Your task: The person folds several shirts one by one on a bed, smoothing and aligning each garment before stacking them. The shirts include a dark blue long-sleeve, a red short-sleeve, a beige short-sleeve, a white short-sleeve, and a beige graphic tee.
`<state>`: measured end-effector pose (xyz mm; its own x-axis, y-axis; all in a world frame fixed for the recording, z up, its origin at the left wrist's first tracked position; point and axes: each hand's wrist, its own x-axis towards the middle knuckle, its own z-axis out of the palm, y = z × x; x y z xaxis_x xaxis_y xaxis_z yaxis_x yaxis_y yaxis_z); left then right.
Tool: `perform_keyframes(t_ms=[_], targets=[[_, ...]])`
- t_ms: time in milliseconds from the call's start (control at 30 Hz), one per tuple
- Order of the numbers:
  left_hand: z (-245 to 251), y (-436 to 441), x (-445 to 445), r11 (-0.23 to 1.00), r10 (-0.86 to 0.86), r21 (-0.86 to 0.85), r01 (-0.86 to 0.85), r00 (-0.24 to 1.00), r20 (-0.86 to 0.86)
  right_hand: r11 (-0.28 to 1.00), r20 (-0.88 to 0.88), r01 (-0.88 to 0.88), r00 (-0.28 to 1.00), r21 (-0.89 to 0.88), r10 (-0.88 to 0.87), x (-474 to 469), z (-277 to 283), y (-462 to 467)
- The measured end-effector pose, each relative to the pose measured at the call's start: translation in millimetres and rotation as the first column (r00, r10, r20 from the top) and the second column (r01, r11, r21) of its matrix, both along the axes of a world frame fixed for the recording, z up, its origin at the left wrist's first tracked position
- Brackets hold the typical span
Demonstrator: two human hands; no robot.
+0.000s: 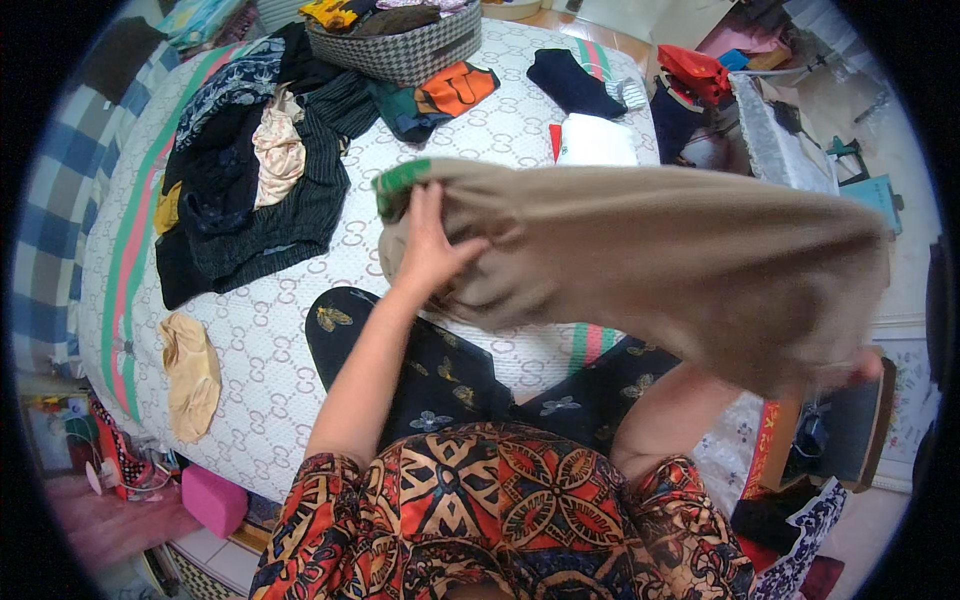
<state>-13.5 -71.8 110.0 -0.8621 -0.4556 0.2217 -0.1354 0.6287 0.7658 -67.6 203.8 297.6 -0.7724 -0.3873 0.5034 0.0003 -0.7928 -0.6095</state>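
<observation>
A long taupe garment (637, 240) with a green patch at its left end is stretched out above my lap, blurred towards the right. My left hand (439, 244) lies on its left part near the green patch, thumb spread from the fingers; whether it grips the cloth is unclear. At the garment's right end is my right hand (866, 367), mostly hidden behind the cloth, only fingertips showing. Beneath it, my crossed legs in black patterned trousers (405, 375) rest on the white quilted bedspread (277, 337).
A heap of dark clothes (247, 247) lies to the left, with a beige garment (191, 375) nearer me. At the back are a houndstooth fabric basket (397, 45), an orange and green garment (457, 90), a folded navy garment (574, 82) and a white folded cloth (596, 140).
</observation>
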Motion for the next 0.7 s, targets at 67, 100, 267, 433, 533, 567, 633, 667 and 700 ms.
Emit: perform_keyframes(t_ms=[67,100,267,433,533,567,633,667,700], targets=[[9,-28,-15,0.997,0.020,-0.069,-0.038,0.969,-0.247,0.997,-0.038,0.024,0.999,0.075,-0.021,6,8,-9],[10,-41,-21,0.995,-0.027,-0.100,-0.013,0.924,-0.382,0.993,-0.060,0.031,0.998,0.110,-0.025,8,12,-14],[-9,-56,-26,0.962,0.025,-0.270,-0.031,0.999,-0.025,0.957,-0.134,0.059,0.991,0.283,-0.021,18,16,-38],[10,14,-4,0.992,0.115,0.063,-0.105,0.975,-0.189,0.911,-0.172,0.077,0.985,0.406,-0.006,25,10,-48],[26,75,20,0.923,-0.301,0.128,0.364,0.887,-0.350,0.884,-0.197,0.093,0.980,0.459,-0.001,25,8,-51],[28,90,19,0.871,-0.376,0.153,0.466,0.835,-0.401,0.877,-0.203,0.095,0.979,0.470,0.004,26,8,-51],[31,108,12,0.757,-0.480,0.271,0.595,0.787,-0.388,0.862,-0.223,0.103,0.975,0.496,0.012,26,9,-52],[32,113,8,0.703,-0.548,0.279,0.654,0.749,-0.373,0.855,-0.231,0.104,0.973,0.508,0.018,26,9,-52],[33,116,3,0.644,-0.619,0.314,0.697,0.717,-0.322,0.847,-0.239,0.106,0.971,0.521,0.025,27,10,-51]])
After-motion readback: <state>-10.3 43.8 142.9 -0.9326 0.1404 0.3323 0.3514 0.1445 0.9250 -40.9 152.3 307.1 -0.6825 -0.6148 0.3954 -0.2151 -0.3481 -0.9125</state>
